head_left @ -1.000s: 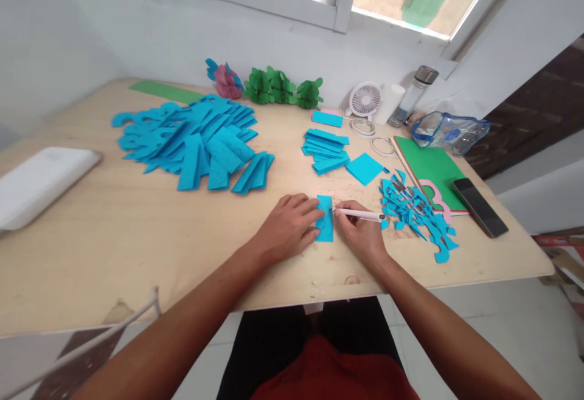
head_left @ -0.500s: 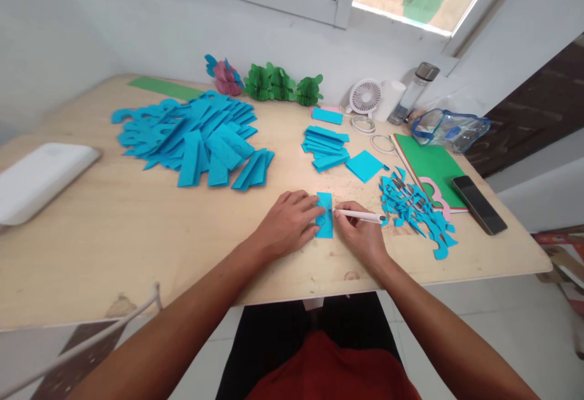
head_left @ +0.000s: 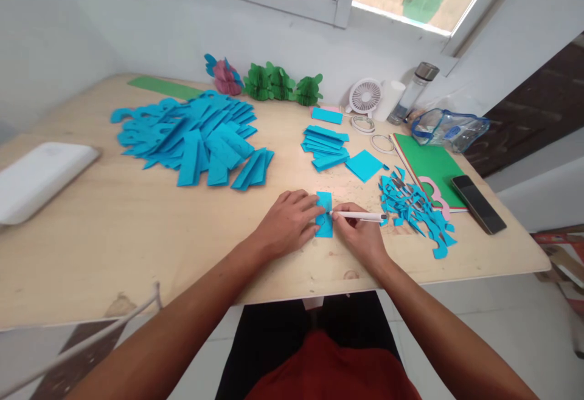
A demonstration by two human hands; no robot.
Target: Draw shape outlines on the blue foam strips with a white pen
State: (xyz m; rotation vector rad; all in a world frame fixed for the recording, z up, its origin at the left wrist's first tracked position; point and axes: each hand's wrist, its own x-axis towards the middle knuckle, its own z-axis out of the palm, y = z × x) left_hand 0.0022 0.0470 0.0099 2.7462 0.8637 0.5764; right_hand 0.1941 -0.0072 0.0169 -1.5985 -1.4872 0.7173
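A small blue paper rectangle (head_left: pixel 324 227) lies on the table near its front edge, with dark curved pen lines drawn on it. My left hand (head_left: pixel 288 220) rests flat, fingers spread, their tips pressing the paper's left side. My right hand (head_left: pixel 360 236) grips a white pen (head_left: pixel 360 215) between thumb and fingers; its tip is at the paper's right part. Past the paper lies a stack of folded blue paper strips (head_left: pixel 325 146), with a blue square of paper (head_left: pixel 364 165) beside it. Right of my right hand is a heap of blue paper scraps (head_left: pixel 410 202).
A large pile of blue cut paper (head_left: pixel 191 132) covers the back left. Along the wall stand green paper figures (head_left: pixel 269 82), a small fan (head_left: pixel 365 96) and a bottle (head_left: pixel 414 95). A phone (head_left: pixel 479 203) lies on a green book (head_left: pixel 433 163). At left is a white device (head_left: pixel 45 178).
The pen tip has moved slightly left onto the paper, my right hand shifting with it. My left hand stays in place.
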